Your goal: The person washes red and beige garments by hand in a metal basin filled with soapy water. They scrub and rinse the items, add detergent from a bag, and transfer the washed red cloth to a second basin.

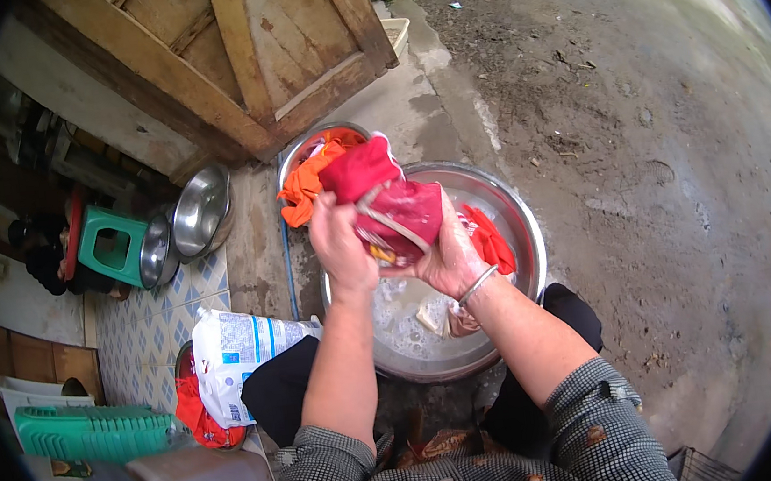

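A dark red garment [403,219] with pale trim is bunched between my two hands, above a wide metal basin [533,225]. My left hand [343,248] grips its left side, fingers partly hidden by the cloth. From below and the right, my right hand [449,255] holds it; suds cling to the skin, and a bangle circles the wrist. Cloudy, foamy water [400,316] fills the basin. In it lie a bright red cloth [491,240] with white marks and a brownish-pink cloth [462,320]. A pale block [430,317], perhaps soap, sits beside the latter.
Behind the left hand, a smaller metal basin [286,163] holds orange clothing [309,181]. A wooden door [254,64] stands beyond. Leftward are a white printed bag [248,339], red cloth [199,415], metal bowls [203,214] and a green stool [94,222]. Muddy ground [617,167] stretches right.
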`<state>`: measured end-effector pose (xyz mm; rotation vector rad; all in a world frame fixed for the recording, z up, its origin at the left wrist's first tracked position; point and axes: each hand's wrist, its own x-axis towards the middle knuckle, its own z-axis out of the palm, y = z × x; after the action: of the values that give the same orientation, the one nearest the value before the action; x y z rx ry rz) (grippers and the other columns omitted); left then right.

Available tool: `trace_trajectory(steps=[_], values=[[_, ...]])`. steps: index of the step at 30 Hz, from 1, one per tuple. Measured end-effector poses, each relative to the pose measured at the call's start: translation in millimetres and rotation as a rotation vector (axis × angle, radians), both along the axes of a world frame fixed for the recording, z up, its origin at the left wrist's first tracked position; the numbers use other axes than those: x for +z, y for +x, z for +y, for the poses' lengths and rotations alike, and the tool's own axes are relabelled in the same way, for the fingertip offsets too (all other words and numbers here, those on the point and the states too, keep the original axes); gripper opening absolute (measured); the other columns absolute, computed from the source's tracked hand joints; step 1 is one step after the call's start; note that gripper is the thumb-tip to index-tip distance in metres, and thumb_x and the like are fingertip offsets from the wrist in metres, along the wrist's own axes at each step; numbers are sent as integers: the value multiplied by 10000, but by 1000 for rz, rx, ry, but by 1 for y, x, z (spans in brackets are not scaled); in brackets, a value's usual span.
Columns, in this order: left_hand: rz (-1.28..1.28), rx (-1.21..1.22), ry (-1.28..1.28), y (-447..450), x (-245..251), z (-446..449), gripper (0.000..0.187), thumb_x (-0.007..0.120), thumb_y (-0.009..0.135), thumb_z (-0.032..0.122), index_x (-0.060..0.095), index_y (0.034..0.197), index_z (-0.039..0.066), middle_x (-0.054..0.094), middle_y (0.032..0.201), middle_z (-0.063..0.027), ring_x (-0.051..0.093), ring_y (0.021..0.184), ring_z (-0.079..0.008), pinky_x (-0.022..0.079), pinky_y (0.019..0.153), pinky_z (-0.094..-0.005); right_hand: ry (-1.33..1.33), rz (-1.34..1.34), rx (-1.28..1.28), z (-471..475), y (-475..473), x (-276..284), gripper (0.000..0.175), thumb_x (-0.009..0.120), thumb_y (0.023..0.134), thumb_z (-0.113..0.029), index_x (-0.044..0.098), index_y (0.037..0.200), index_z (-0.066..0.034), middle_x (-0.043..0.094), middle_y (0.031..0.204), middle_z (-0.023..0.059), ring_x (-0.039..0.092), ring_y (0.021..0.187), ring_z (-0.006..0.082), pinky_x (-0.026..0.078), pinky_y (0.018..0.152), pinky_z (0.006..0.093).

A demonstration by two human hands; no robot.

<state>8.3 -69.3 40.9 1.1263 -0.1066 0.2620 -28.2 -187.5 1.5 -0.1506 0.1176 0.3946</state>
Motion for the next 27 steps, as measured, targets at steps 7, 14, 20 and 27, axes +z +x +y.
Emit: trace_trajectory(steps=[7, 14, 20, 27], values=[[-565, -18, 768, -106, -32, -21, 407, 667, 668, 13, 500, 1039, 40, 533, 971, -119, 564, 866, -204, 468, 750, -308, -306, 61, -368, -3, 28, -53, 137, 643, 884, -232, 588, 870, -108, 580, 743, -3, 568, 653, 120, 479, 612, 263], [-437, 208, 991, -34, -30, -28, 117, 639, 785, 126, 594, 729, 34, 579, 652, -129, 561, 576, -269, 450, 563, -358, -680, -23, -454, 16, 0, -29, 195, 494, 866, -186, 541, 709, -80, 503, 678, -2, 490, 624, 114, 395, 549, 281], [90, -131, 679, 12, -57, 13, 256, 553, 918, 227, 630, 814, 6, 602, 715, -29, 545, 689, -94, 446, 646, -267, -335, 35, -331, 20, -13, 2, 85, 585, 811, -100, 564, 729, -95, 563, 700, 2, 523, 628, 99, 429, 584, 254], [346, -255, -32, 7, -42, 46, 115, 594, 866, 18, 523, 884, 107, 628, 980, -48, 599, 928, -142, 504, 818, -299, -42, 118, -264, -6, 15, -7, 115, 623, 864, -225, 592, 928, -134, 660, 953, 38, 620, 923, 195, 494, 864, 392]])
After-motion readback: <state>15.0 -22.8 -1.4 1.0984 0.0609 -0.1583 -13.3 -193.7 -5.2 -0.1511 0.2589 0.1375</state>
